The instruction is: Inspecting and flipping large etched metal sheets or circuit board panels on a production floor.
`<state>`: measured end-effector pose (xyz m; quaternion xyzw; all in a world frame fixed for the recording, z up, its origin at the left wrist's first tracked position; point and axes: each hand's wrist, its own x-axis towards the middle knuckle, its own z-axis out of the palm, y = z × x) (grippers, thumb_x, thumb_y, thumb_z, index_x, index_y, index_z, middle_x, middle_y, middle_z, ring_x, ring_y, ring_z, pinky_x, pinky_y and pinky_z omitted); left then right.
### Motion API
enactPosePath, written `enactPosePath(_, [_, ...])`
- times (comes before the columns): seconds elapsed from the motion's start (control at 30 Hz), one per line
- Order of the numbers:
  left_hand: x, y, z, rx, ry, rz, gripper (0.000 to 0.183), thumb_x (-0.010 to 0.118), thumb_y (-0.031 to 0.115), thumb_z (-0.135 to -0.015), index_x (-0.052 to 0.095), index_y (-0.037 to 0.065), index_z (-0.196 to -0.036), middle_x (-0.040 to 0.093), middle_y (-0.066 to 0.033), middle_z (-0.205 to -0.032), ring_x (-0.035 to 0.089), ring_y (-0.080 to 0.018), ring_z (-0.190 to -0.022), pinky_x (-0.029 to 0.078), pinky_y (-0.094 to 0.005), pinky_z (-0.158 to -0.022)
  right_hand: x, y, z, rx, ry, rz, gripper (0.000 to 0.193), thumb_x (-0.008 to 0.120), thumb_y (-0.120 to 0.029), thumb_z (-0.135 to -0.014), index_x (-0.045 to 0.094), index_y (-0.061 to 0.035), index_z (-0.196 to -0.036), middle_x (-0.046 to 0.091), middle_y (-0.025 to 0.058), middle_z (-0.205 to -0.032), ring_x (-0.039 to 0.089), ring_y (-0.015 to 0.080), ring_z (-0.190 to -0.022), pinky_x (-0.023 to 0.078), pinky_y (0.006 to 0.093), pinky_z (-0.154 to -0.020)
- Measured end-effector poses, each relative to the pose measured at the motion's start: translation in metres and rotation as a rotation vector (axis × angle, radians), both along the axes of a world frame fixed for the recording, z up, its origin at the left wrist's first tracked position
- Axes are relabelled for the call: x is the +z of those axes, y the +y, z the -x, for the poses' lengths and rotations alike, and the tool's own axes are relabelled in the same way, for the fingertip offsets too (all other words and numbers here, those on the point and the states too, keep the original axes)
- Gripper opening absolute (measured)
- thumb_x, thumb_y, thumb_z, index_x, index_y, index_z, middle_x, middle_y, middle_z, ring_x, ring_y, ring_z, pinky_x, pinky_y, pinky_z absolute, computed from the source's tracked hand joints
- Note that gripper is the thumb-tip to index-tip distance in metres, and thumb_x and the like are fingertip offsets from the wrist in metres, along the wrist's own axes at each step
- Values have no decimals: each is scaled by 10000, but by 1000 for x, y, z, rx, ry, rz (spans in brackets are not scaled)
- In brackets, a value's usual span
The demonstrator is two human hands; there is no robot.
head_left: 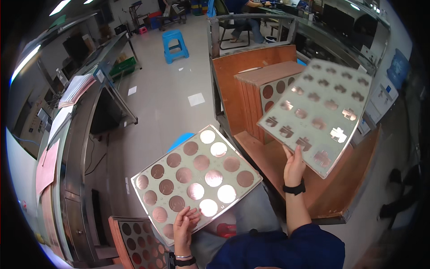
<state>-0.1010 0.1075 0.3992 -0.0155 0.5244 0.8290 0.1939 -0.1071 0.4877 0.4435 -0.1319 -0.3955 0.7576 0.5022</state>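
Observation:
A pale green circuit board panel (200, 162) with rows of round copper patches lies tilted over my lap. At its near edge is my left hand (184, 225), its fingers bent over the face and the thumb not clearly seen. Out to the right, my right hand (294, 167) grips a second circuit board panel (323, 107) by its lower edge. That panel is held up at a slant, slightly blurred, and bears stepped copper shapes. Behind it, partly covered, a stack of panels (253, 101) stands in a wooden-sided cart (224, 74).
Another stack of round-patterned panels (142, 244) stands low at my left. A long workbench (74, 148) with papers runs along the left. A blue stool (175, 46) is on the floor ahead. A person (244, 20) sits at the back, and a water dispenser (380, 92) stands at right.

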Motion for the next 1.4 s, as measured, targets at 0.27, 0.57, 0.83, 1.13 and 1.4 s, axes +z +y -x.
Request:
enactPosePath(0.27, [-5,-4,3,38,-56,21,374,502,203,-943,441,23,-1265,563,-152,-1179,602,-210,-989,507,-304,-831,-94,61,1,-339,-301,345,341,469,-90,-935,427,76,-1229,477,148,-1226,536,268,-1061,524,431,-907])
enactPosePath(0.57, [0,7,9,48,-76,41,355,497,181,-944,442,1,-1245,557,-169,-1171,602,-247,-998,514,-304,-835,-166,108,80,-235,-748,-412,628,588,-190,-869,282,76,-1348,472,235,-1260,489,311,-1157,424,339,-915])
enactPosePath(0.83, [1,12,4,50,-81,72,345,488,169,-947,447,-15,-1237,565,-179,-1157,595,-280,-1037,511,-307,-852,-156,114,164,-131,-1170,-785,812,605,-236,-848,93,-89,-1460,192,329,-1430,270,438,-1314,285,430,-1059])
enactPosePath(1.13, [10,10,-5,126,-105,141,302,448,141,-960,463,-19,-1217,579,-162,-1136,609,-226,-982,502,-304,-849,-153,124,150,10,-1090,-765,679,543,-193,-905,158,-82,-1453,203,261,-1460,212,391,-1351,274,425,-1061])
enactPosePath(1.4, [-13,-67,1,748,134,351,232,448,66,-943,524,-18,-1146,575,-102,-1096,565,-162,-982,464,-282,-842,-97,16,73,463,-675,-913,346,485,-80,-902,504,45,-1224,572,226,-1180,540,293,-1123,412,324,-927])
